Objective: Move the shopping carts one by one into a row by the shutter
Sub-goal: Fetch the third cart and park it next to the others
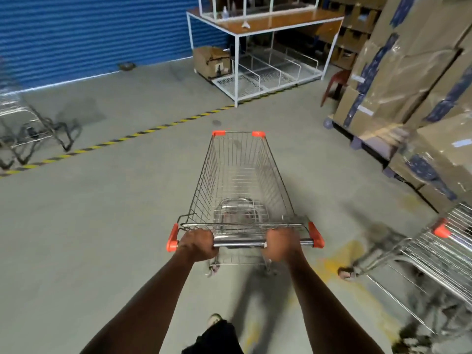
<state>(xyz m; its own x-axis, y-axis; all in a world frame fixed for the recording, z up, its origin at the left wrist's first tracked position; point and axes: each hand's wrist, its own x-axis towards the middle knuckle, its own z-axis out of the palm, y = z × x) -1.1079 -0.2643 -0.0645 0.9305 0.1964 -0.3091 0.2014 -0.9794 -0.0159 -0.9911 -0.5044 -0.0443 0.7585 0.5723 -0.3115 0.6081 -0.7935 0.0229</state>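
An empty wire shopping cart (240, 180) with orange corner caps stands on the concrete floor straight in front of me. My left hand (198, 245) grips the left part of its metal handle bar. My right hand (279, 244) grips the right part of the same bar. The blue shutter (89, 37) fills the far left wall. Blurred carts (28, 123) stand by the shutter at the left edge. More nested carts (429, 254) sit close at my right.
A yellow-black striped line (143, 132) crosses the floor ahead. A white-framed table (258, 26) with wire racks beneath stands at the back, a cardboard box (212, 61) beside it. Wrapped cartons on a pallet (413, 93) and a red stool (337, 83) stand on the right.
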